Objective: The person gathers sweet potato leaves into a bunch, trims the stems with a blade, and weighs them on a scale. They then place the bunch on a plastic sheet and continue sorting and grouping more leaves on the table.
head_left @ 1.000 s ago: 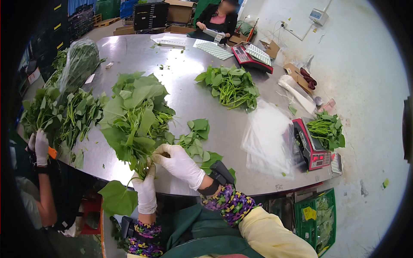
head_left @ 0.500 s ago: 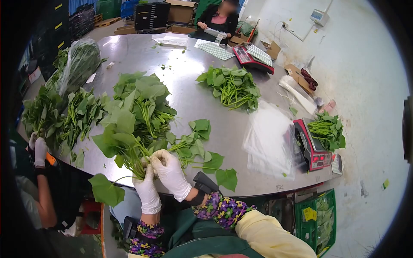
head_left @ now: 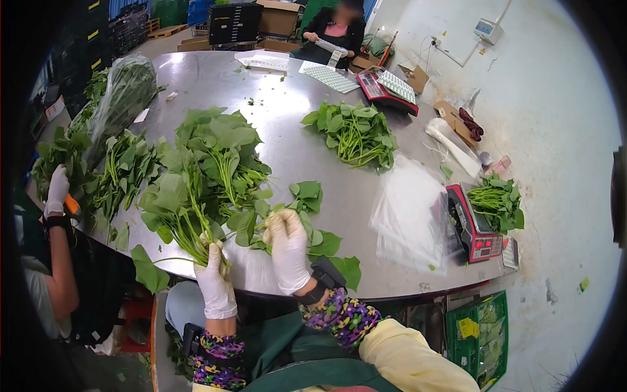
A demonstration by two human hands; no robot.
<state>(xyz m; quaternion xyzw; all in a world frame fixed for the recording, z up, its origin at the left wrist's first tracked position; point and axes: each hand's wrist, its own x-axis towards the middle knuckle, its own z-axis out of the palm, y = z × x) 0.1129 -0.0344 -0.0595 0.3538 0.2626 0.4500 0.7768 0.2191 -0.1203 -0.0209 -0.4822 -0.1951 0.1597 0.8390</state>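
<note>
My left hand, in a white glove, is closed round the stems of a bunch of leafy greens at the table's near edge. One large leaf on a long stem sticks out to the left of it. My right hand, also gloved, is pinched over loose leafy stems lying on the metal table; a thin stem seems to be between its fingertips, partly hidden. Just beyond both hands lies a larger pile of leafy greens.
Another bunch lies further back. Clear plastic bags are near a red scale bearing greens. A second scale stands behind. A co-worker's gloved hand is at left; another person sits across the table.
My right hand has moved away from the bunch to the right, over the loose stems. The left hand keeps its bunch, slightly lower. The co-worker's hand at left has moved up.
</note>
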